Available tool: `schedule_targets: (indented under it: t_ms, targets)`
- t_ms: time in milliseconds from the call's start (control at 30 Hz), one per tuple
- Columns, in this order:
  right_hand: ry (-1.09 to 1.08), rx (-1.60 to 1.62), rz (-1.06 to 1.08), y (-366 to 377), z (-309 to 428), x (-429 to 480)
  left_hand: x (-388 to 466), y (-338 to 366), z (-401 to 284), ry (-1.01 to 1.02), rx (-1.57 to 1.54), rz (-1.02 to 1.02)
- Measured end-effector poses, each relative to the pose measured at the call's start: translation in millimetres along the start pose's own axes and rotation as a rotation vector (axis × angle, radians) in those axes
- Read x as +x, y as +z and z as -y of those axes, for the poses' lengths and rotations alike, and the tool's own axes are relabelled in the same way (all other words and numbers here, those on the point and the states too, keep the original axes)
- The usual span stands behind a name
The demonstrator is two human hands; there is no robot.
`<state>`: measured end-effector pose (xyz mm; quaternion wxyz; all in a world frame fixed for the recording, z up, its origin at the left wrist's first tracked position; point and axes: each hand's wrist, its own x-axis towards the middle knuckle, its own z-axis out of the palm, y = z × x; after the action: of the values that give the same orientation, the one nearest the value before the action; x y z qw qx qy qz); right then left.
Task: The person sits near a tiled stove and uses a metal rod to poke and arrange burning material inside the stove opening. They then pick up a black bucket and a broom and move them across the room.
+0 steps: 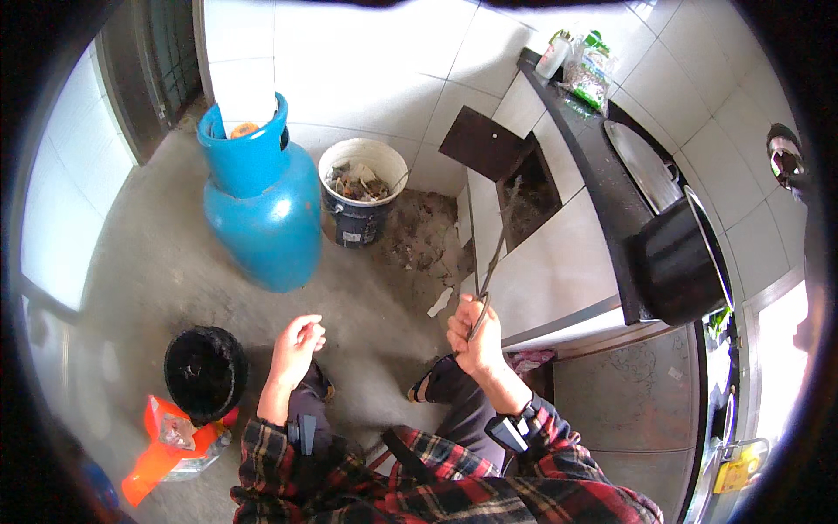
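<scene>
My right hand (pixel 474 334) grips the bent handle end of a long, thin metal fire tool (pixel 497 252), perhaps tongs. Its far end reaches the dark square opening (pixel 538 203) in the front of a white-tiled stove (pixel 556 262). A dark metal door (pixel 483 143) with a small round hole hangs swung out at that opening. Over the floor, in front of my left knee, my left hand (pixel 301 344) is empty, its fingers loosely bent. Inside the opening little can be made out.
A blue gas cylinder (pixel 265 223) stands ahead, beside a bucket of scraps (pixel 360 216). Debris (pixel 422 239) litters the floor by the stove. At left are a black basin (pixel 204 373) and an orange object (pixel 154 465). A black pot (pixel 681 262) and lid (pixel 645 164) occupy the counter.
</scene>
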<state>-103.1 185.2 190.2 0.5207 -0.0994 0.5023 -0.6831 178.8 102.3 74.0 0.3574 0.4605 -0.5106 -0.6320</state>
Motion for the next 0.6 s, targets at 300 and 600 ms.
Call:
schedule_targets:
  t_ms: [300,600]
  targets:
    - [0.255,-0.160,0.114,-39.2,-13.0,23.9,-57.3,-25.9,20.9,-0.076,-0.415,-0.044]
    - [0.224,-0.454,0.039,-53.2,-40.9,133.5,-54.6,-29.0,26.8,-0.038,-0.528,-0.150]
